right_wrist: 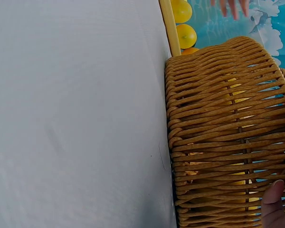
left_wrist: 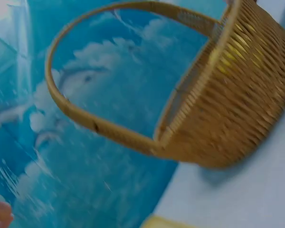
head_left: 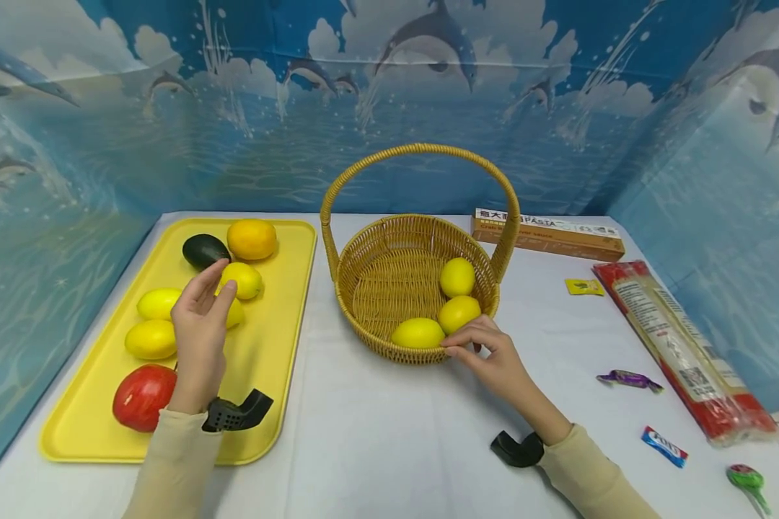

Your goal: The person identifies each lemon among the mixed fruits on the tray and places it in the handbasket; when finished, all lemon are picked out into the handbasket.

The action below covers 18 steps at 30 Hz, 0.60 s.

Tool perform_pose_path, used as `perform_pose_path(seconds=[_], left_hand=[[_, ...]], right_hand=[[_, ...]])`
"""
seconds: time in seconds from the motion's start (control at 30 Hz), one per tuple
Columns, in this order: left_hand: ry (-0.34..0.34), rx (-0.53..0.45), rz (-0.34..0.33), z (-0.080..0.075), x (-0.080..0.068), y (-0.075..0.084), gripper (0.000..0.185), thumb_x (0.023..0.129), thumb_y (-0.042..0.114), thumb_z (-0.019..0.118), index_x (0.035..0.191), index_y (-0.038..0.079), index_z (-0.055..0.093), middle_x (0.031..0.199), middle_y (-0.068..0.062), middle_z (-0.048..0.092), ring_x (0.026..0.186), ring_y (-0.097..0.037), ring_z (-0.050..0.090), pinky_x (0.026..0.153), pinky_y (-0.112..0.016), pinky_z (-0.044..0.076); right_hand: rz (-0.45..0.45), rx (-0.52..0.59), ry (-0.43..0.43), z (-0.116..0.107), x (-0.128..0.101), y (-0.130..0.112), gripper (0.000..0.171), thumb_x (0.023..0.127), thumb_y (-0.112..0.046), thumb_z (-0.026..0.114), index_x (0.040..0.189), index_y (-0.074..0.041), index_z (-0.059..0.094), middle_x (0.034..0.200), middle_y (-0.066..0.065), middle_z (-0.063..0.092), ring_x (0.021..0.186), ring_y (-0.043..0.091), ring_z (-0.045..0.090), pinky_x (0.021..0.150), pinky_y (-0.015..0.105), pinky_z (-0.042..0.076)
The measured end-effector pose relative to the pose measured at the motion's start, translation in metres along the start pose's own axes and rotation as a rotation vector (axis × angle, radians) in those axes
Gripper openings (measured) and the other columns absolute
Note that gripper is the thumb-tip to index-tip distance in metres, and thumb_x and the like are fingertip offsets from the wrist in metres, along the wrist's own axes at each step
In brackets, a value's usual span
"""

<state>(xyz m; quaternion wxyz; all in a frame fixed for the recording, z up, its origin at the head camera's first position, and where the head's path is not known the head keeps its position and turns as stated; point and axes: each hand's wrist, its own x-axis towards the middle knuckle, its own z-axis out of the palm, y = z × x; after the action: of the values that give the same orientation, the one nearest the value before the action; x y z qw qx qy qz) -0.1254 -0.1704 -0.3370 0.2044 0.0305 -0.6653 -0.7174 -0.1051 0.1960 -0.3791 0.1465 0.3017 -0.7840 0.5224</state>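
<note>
My left hand (head_left: pixel 201 335) is raised over the yellow tray (head_left: pixel 260 440) with its thumb apart from its fingers and nothing between them. Around it on the tray lie several lemons (head_left: pixel 151 339), an orange (head_left: pixel 252 239), a dark avocado (head_left: pixel 205 251) and a red apple-like fruit (head_left: pixel 145 398). At the front right of the wicker basket (head_left: pixel 389 277), my right hand (head_left: pixel 487 353) pinches the rim. Its thumb (right_wrist: pixel 273 194) presses the woven outer wall in the right wrist view. Three lemons (head_left: pixel 418 333) rest inside the basket, close to that hand.
A pasta box (head_left: pixel 548 234) lies behind the basket to the right. Farther right are a red-ended packet (head_left: pixel 681 346), a yellow sachet (head_left: pixel 584 287), a purple wrapped candy (head_left: pixel 630 380), a blue-and-red candy (head_left: pixel 664 447) and a green lollipop (head_left: pixel 746 479). A dolphin-print curtain (head_left: pixel 247 144) encloses the table.
</note>
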Motion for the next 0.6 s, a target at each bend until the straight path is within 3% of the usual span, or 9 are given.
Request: perform_pose_path(seconds=[0.13,0.27,0.6], left_hand=[[0.124,0.119,-0.008,-0.01,0.002,-0.028,0.042,0.093,0.009,0.058,0.135,0.006,0.05,0.139,-0.005,0.043,0.131,-0.014,0.03,0.108,-0.03,0.019],[0.202,0.233,-0.07,-0.015,0.005,-0.048,0.045,0.094,0.013,0.058,0.138,0.012,0.048,0.141,-0.001,0.041,0.131,-0.012,0.028,0.108,-0.029,0.018],[0.242,0.289,-0.119,-0.017,0.014,-0.065,0.048,0.092,0.014,0.06,0.138,0.012,0.047,0.141,-0.003,0.041,0.131,-0.015,0.029,0.107,-0.024,0.017]], right_hand=[[-0.006,0.006,0.005,0.0,0.0,0.0,0.021,0.072,0.02,0.068,0.084,0.002,0.069,0.081,0.01,0.064,0.073,0.026,0.043,0.058,0.032,0.033],[-0.004,0.012,0.001,0.001,0.0,0.0,0.021,0.072,0.02,0.067,0.084,0.003,0.069,0.08,0.011,0.064,0.073,0.024,0.043,0.058,0.032,0.033],[0.003,0.016,-0.003,0.001,0.0,0.0,0.019,0.073,0.019,0.068,0.084,0.003,0.069,0.081,0.011,0.064,0.074,0.026,0.043,0.058,0.033,0.033]])
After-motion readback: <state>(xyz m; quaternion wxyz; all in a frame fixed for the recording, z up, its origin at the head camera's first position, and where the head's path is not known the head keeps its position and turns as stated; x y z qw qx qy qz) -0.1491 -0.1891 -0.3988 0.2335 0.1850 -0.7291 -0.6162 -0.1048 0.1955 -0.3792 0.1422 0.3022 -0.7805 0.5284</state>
